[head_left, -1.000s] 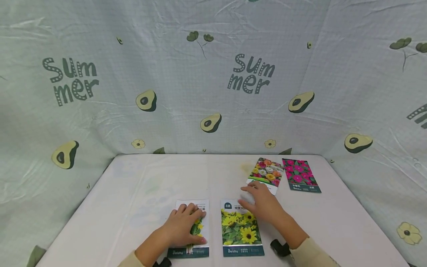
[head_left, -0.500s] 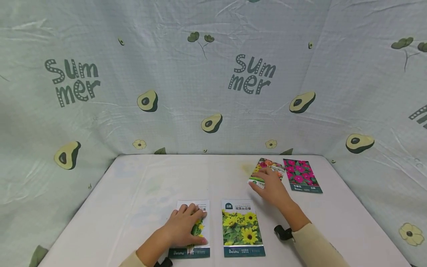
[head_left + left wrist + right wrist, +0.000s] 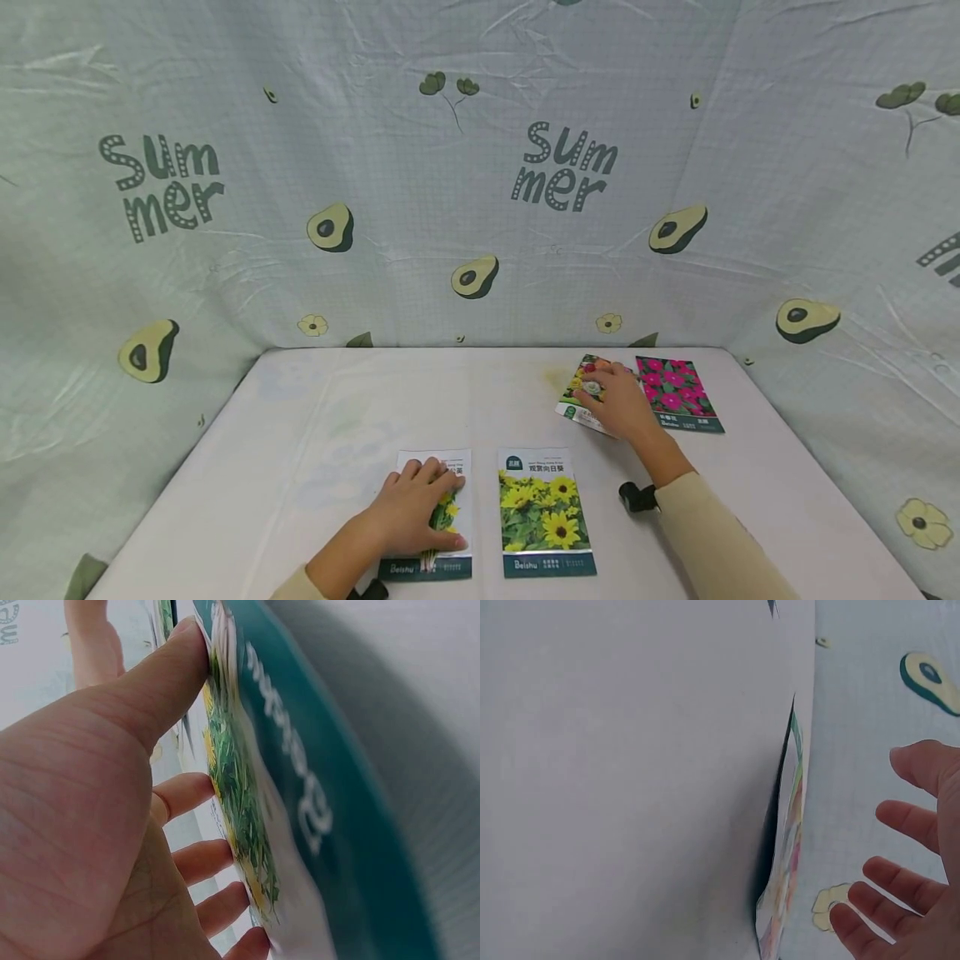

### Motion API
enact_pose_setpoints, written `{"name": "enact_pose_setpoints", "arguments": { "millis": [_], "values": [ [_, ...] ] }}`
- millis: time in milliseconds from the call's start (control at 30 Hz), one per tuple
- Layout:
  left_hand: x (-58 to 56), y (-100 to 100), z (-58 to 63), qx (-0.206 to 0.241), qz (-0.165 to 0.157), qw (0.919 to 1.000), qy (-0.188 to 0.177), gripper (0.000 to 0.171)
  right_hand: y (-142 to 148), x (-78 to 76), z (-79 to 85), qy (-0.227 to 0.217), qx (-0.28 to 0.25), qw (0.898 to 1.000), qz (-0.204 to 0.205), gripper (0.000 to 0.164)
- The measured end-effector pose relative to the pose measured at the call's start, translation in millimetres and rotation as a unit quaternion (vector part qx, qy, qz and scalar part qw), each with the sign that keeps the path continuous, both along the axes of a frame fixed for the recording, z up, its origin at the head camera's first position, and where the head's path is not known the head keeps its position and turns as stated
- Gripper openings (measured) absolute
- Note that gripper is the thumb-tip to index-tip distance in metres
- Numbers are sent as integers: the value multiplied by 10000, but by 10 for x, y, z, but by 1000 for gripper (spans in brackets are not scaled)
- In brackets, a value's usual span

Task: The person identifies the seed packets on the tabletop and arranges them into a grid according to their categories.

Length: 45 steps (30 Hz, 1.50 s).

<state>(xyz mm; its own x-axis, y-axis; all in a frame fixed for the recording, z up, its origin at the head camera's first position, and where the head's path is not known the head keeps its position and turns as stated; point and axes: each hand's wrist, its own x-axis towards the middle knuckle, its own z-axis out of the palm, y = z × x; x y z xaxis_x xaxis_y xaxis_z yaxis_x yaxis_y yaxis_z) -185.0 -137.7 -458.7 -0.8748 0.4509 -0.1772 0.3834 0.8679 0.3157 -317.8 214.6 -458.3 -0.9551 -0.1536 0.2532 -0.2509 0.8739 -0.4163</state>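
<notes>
My left hand rests on a seed packet with yellow flowers and a teal bottom band. In the left wrist view its thumb and fingertips touch the packet's face, fingers spread. At the back right, my right hand hovers over a seed packet with many-coloured blooms, hiding part of it. The right wrist view shows that packet's edge lying slightly raised from the table, with the relaxed fingers apart from it and holding nothing.
A yellow sunflower seed packet lies between the hands at the front. Beside the right hand is a pink-flowered packet, near the table's back right. A printed cloth hangs behind the white table.
My right hand has moved away from the sunflower packet, back and to the right, over the many-coloured packet. The left hand has stayed on its packet.
</notes>
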Motion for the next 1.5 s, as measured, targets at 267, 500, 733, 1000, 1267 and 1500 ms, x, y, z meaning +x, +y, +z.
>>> {"name": "enact_pose_setpoints", "arguments": {
  "millis": [267,500,733,1000,1267,1500],
  "values": [
    [4,3,0,31,-26,10000,-24,81,69,-176,1,-534,64,9983,-225,50],
    [1,-4,2,60,-28,10000,-6,81,63,-287,15,-816,212,9952,-494,55],
    [-1,-2,-7,44,-15,10000,-5,82,59,-326,12,-1206,277,9908,-547,68],
    [-10,-2,-22,25,-19,10000,-10,82,55,-407,-51,-1261,475,9883,-720,72],
    [-10,2,-18,9,-5,10000,-35,83,42,-509,-84,-1301,799,9844,-878,68],
    [-16,8,-8,31,40,9999,-119,82,-15,-528,-96,-1554,801,9773,-1198,73]
  ]
}}
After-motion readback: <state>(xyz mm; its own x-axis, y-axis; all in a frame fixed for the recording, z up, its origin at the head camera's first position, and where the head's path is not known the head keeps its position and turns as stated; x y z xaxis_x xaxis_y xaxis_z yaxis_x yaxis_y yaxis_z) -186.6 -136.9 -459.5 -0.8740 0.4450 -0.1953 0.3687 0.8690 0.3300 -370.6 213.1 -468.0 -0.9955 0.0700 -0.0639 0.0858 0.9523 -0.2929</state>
